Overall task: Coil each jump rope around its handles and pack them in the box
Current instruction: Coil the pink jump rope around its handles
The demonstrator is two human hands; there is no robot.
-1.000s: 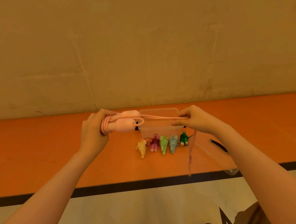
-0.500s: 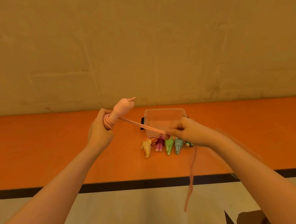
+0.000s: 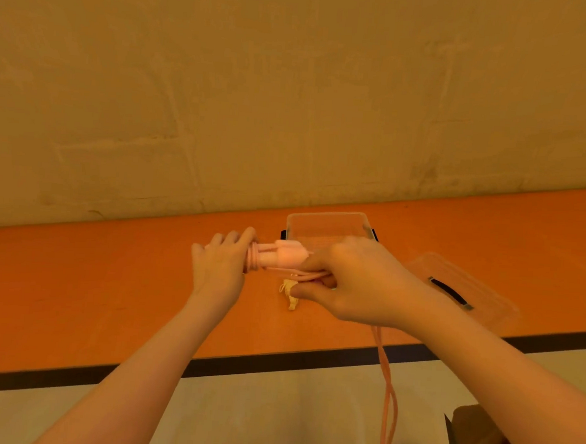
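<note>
step: winding pink rope (image 3: 387,368) | left hand (image 3: 218,268) grips handles (image 3: 282,257), coils beside its fingers | right hand (image 3: 356,284) pinches rope under handles | tip: keep tension, turns snug | box (image 3: 325,224) beyond fingers

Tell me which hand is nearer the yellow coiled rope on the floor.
Right. The right hand, pinching the pink rope, overlaps the yellow coiled rope in this view; the left hand grips the pink handles off to its left.

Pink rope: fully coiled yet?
No. A few turns circle the pink rope handles; a long length hangs from the right hand.
</note>
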